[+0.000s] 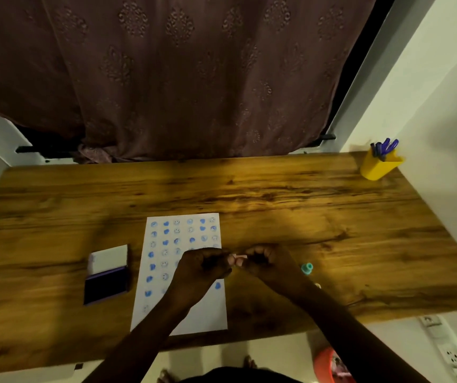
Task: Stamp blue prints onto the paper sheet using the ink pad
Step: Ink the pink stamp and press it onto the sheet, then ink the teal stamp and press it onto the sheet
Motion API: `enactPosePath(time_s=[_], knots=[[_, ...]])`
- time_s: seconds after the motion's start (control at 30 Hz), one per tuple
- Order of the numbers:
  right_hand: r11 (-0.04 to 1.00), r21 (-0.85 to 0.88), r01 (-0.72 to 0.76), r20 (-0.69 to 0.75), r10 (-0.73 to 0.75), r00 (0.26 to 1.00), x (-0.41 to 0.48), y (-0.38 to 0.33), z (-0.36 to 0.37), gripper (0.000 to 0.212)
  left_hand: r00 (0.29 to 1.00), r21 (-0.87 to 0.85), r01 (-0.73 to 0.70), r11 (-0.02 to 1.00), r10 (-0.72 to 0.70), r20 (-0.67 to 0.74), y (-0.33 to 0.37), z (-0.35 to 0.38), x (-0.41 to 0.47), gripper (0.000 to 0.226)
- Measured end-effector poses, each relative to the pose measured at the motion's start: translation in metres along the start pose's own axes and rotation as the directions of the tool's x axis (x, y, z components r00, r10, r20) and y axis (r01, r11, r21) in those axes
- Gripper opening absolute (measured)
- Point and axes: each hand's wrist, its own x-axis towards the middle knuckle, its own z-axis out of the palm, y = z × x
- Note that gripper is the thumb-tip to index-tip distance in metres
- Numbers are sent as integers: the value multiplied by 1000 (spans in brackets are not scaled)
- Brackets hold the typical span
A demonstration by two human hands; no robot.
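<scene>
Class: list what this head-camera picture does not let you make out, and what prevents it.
- Small pink object: mostly covered by both hands, identity unclear.
- Paper sheet: prints under left hand hidden.
- Print designs: blurred, small.
- Teal stamp: face not visible.

Wooden surface (277, 189): dark-grained brown top, set against a window recess. Yellow cup (379, 168): stands at the far right corner of the surface, tilted in the wide-angle view, holding several blue pens (386, 146). Patterned brownish curtain (166, 73): hangs behind the far edge of the surface. White wall (448, 111): on the right side. Wall sockets (452, 355): lower right, below the surface. Red-orange container (329, 363): on the floor, lower right, contents unclear.
</scene>
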Motion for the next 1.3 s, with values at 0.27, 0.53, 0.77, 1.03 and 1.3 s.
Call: enactPosePath(time_s=[0.27, 0.53, 0.77, 1.03, 1.3], knots=[[790, -610, 59, 31, -50, 998, 35, 40, -17, 20, 978, 87, 118, 989, -100, -184, -23, 7, 5, 24], [746, -663, 54, 72, -8, 997, 41, 48, -17, 9, 973, 77, 126, 989, -108, -206, -23, 11, -1, 36], [773, -634, 41, 68, 3, 998, 38, 47, -32, 27, 975, 84, 135, 987, -117, -187, -19, 20, 0, 31], [590, -785, -187, -119, 153, 981, 7, 74, -91, 49, 980, 77, 149, 986, -136, -148, -19, 32, 6, 27], [551, -817, -172, -61, 214, 975, 6, 88, -89, 28, 981, 71, 174, 982, -166, -105, -23, 39, 3, 17]])
